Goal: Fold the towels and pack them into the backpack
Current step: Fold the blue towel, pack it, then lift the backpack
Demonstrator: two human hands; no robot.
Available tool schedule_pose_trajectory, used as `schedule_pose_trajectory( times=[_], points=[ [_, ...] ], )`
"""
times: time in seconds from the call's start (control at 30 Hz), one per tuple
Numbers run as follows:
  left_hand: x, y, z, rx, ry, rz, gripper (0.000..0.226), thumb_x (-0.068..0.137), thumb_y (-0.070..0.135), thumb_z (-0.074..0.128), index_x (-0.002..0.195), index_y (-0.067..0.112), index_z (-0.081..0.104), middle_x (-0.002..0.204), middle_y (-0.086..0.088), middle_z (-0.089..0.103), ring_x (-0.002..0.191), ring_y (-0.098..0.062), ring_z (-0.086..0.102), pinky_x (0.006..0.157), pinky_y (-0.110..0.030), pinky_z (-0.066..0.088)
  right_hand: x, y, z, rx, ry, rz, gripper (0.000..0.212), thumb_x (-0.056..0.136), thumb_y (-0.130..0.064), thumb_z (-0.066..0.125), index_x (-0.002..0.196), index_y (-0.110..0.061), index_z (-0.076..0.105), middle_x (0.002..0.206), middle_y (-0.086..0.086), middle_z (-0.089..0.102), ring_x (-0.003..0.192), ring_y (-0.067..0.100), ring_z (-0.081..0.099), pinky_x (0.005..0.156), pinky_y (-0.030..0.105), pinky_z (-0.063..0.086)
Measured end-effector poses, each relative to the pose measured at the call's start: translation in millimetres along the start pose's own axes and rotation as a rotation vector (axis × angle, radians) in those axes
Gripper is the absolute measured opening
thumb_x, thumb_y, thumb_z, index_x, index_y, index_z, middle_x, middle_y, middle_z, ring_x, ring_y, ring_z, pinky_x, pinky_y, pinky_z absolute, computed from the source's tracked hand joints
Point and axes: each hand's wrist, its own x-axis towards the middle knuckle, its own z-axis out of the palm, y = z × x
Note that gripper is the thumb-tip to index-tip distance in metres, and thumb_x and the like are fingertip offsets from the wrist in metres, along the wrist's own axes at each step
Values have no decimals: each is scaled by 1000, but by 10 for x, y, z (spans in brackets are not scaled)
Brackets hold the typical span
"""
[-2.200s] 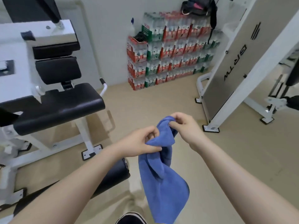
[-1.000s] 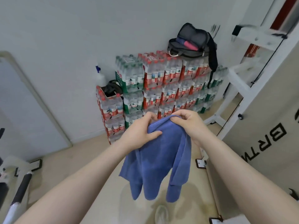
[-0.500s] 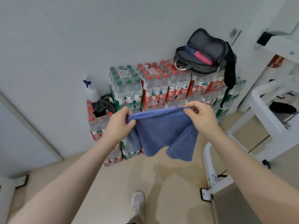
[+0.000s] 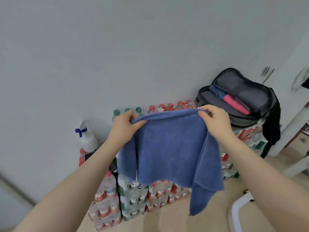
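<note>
We pinch the blue towel (image 4: 168, 151) by its top edge, left hand (image 4: 124, 126) and right hand (image 4: 213, 119) curled on opposite corners, cloth hanging below our fingers, the open backpack (image 4: 239, 99) just beyond the right hand.

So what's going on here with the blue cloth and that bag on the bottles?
A person is holding up a blue towel, the left hand and right hand each pinching its top edge so it hangs spread out in the air. It isn't neatly folded yet. Behind it, an open backpack sits on stacked packs of water bottles, with a blue and a pink rolled item already inside.
</note>
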Motion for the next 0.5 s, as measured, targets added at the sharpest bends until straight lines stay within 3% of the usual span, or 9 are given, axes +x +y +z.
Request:
schedule_pose_trajectory(
  times=[0.17, 0.3, 0.4, 0.5],
  points=[
    [674, -263, 54, 171, 22, -36, 32, 82, 30, 65, 63, 17, 42, 55, 3, 44, 59, -20, 43, 53, -31, 33, 770, 135, 492, -69, -85, -40, 18, 90, -8, 53, 98, -7, 69, 95, 7, 67, 82, 15, 52, 75, 24, 36],
    [1159, -358, 68, 391, 76, -54, 31, 84, 33, 59, 66, 19, 39, 62, 5, 46, 66, -22, 45, 50, -28, 27, 1344, 190, 770, -100, -118, -68, 19, 92, -10, 51, 97, -4, 68, 97, 13, 69, 92, 27, 59, 75, 25, 36],
    [1486, -413, 73, 554, 162, -8, 23, 88, 31, 56, 77, 14, 44, 81, -7, 55, 73, -27, 49, 58, -31, 30, 1827, 203, 983, -112, -175, -129, 21, 94, -11, 48, 97, 0, 66, 97, 16, 68, 94, 32, 59, 69, 27, 33],
    [1807, -476, 134, 668, 193, 3, 22, 91, 28, 52, 94, 6, 52, 97, -14, 56, 82, -34, 55, 61, -34, 32, 2257, 242, 1225, -109, -180, -166, 22, 94, -12, 46, 101, -4, 66, 98, 12, 68, 90, 25, 57, 68, 23, 32]
  ],
)
